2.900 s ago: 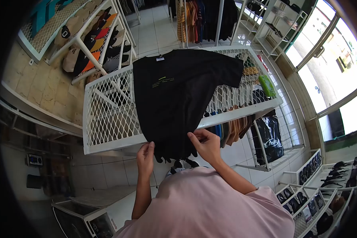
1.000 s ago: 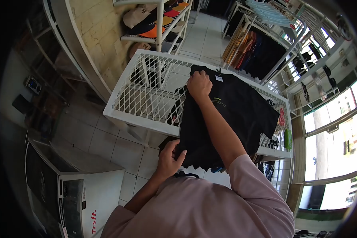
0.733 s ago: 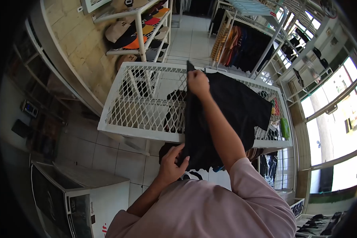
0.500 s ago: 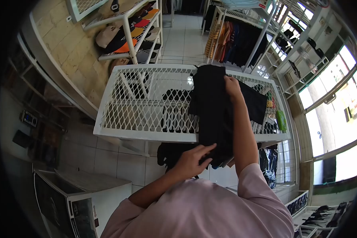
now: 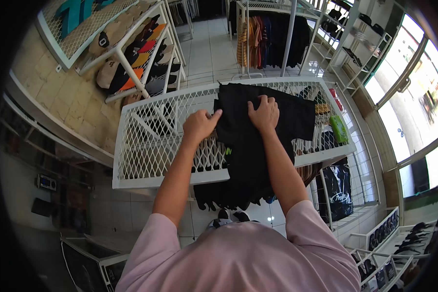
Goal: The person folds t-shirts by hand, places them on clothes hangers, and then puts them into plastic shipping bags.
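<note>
A black T-shirt [image 5: 248, 141] lies over the white mesh-top rack [image 5: 138, 183], its lower part hanging past the near edge. One sleeve stretches to the right across the mesh. My left hand [image 5: 199, 125] is closed at the shirt's left edge, fingers curled and thumb against the cloth. On top of the shirt rests my right hand [image 5: 265, 116], thumb apart from its slightly bent fingers, pressing on the fabric. A bit of green print shows at the shirt's left side.
A green packet [image 5: 338, 129] sits at the rack's right end. More dark clothes hang beneath the mesh. Caps [image 5: 113, 77] fill a white shelf on the left. Hanging shirts [image 5: 258, 41] stand beyond, and a black bag [image 5: 338, 187] hangs at lower right.
My left hand has moved up from the shirt's near end to its left edge. My right hand has shifted from the right edge onto the middle, and the shirt lies spread wider.
</note>
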A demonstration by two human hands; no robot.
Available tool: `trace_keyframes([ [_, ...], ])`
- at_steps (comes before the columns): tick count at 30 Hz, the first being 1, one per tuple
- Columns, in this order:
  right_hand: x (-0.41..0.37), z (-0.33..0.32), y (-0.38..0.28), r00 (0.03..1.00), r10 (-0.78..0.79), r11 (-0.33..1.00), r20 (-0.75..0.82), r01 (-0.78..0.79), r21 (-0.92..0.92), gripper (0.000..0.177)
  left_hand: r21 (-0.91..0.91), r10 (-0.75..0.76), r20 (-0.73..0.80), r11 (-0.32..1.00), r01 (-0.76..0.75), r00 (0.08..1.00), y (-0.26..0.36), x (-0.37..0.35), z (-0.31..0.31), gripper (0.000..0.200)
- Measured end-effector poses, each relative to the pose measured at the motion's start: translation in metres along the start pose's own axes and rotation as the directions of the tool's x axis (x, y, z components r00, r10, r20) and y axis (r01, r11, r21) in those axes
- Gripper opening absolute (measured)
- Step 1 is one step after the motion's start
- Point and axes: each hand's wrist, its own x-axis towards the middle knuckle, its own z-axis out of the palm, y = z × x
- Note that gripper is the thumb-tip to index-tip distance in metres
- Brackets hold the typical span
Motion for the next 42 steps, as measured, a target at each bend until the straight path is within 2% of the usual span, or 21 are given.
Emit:
trace_keyframes([
  [1, 0.001, -0.001, 0.000, 1.000, 0.002, 1.000, -0.006, -0.002, 0.003, 0.048, 0.002, -0.011, 0.083, 1.000, 0.011, 0.996, 0.001, 0.004, 0.000, 0.045],
  [4, 0.001, 0.000, 0.003, 1.000, 0.009, 0.999, -0.007, -0.008, 0.039, 0.049, -0.164, 0.047, -0.006, 0.985, -0.047, 0.999, -0.022, 0.008, 0.027, 0.046],
  [8, 0.008, 0.008, 0.005, 0.994, 0.099, 0.989, -0.037, -0.094, 0.115, 0.050, -0.485, -0.133, -0.311, 0.873, -0.037, 0.941, -0.053, 0.014, 0.008, 0.048],
  [9, 0.010, 0.006, 0.005, 0.993, 0.115, 0.986, -0.020, -0.111, 0.123, 0.051, -0.567, -0.238, -0.096, 0.811, 0.143, 0.966, -0.062, 0.016, -0.017, 0.054],
  [10, 0.011, 0.005, 0.004, 0.992, 0.128, 0.983, -0.002, -0.127, 0.132, 0.052, -0.660, -0.348, -0.141, 0.731, 0.174, 0.927, -0.046, 0.002, -0.039, 0.060],
  [11, 0.011, 0.005, 0.005, 0.993, 0.116, 0.985, 0.003, -0.116, 0.129, 0.051, -0.685, -0.328, -0.158, 0.716, 0.136, 0.931, -0.060, 0.003, -0.051, 0.064],
  [12, 0.010, 0.006, 0.005, 0.994, 0.106, 0.987, 0.000, -0.105, 0.123, 0.050, -0.684, -0.351, -0.284, 0.726, 0.068, 0.892, -0.065, 0.000, -0.061, 0.060],
  [14, 0.010, 0.007, 0.006, 0.996, 0.087, 0.990, -0.009, -0.086, 0.110, 0.050, -0.529, -0.376, -0.362, 0.836, 0.144, 0.853, -0.096, 0.002, -0.086, 0.053],
  [16, 0.010, 0.007, 0.006, 0.997, 0.077, 0.992, 0.002, -0.077, 0.096, 0.049, -0.394, -0.296, -0.526, 0.916, 0.081, 0.797, -0.147, 0.013, -0.100, 0.046],
  [18, 0.010, 0.008, 0.006, 0.998, 0.068, 0.995, 0.002, -0.068, 0.076, 0.049, -0.223, -0.296, -0.604, 0.954, 0.199, 0.740, -0.169, 0.011, -0.119, 0.043],
  [22, 0.011, 0.007, 0.005, 0.997, 0.069, 0.996, 0.022, -0.070, 0.056, 0.049, 0.010, -0.235, -0.554, 0.957, 0.289, 0.798, -0.209, 0.008, -0.113, 0.047],
  [23, 0.012, 0.007, 0.007, 0.997, 0.069, 0.995, 0.045, -0.072, 0.063, 0.053, 0.076, -0.254, -0.448, 0.945, 0.319, 0.857, -0.215, 0.003, -0.109, 0.048],
  [24, 0.017, 0.006, 0.012, 0.992, 0.070, 0.990, 0.107, -0.082, 0.111, 0.055, 0.163, -0.171, -0.497, 0.944, 0.285, 0.851, -0.221, -0.006, -0.095, 0.052],
  [26, 0.027, 0.004, 0.028, 0.970, 0.072, 0.973, 0.233, -0.120, 0.198, 0.060, 0.152, -0.122, -0.532, 0.960, 0.236, 0.838, -0.195, -0.043, -0.090, 0.048],
  [27, 0.023, -0.025, 0.026, 0.940, 0.091, 0.899, 0.329, -0.220, 0.380, 0.065, 0.105, -0.111, -0.538, 0.975, 0.197, 0.836, -0.179, -0.068, -0.089, 0.048],
  [30, -0.035, -0.105, 0.031, 0.986, -0.012, 0.812, 0.168, -0.088, 0.577, 0.039, -0.054, -0.259, -0.463, 0.963, 0.265, 0.848, -0.144, -0.151, -0.091, 0.046],
  [33, -0.109, -0.158, 0.051, 0.994, 0.080, 0.955, -0.072, -0.056, 0.290, 0.026, -0.075, -0.383, -0.433, 0.918, 0.390, 0.816, -0.134, -0.215, -0.076, 0.044],
  [35, -0.148, -0.170, 0.066, 0.972, 0.236, 0.961, 0.001, -0.234, 0.149, 0.028, -0.063, -0.430, -0.413, 0.893, 0.446, 0.803, -0.130, -0.242, -0.070, 0.044],
  [38, -0.176, -0.166, 0.070, 0.987, 0.141, 0.987, -0.083, -0.133, 0.088, 0.029, -0.096, -0.370, -0.474, 0.924, 0.371, 0.799, -0.140, -0.255, -0.038, 0.046],
  [39, -0.177, -0.165, 0.068, 0.990, 0.085, 0.991, -0.111, -0.072, 0.114, 0.032, -0.151, -0.361, -0.504, 0.931, 0.332, 0.785, -0.151, -0.255, -0.021, 0.046],
  [42, -0.171, -0.160, 0.069, 0.992, 0.126, 0.992, -0.023, -0.125, 0.026, 0.026, -0.612, -0.591, -0.149, 0.685, 0.395, 0.793, -0.150, -0.254, -0.020, 0.045],
])
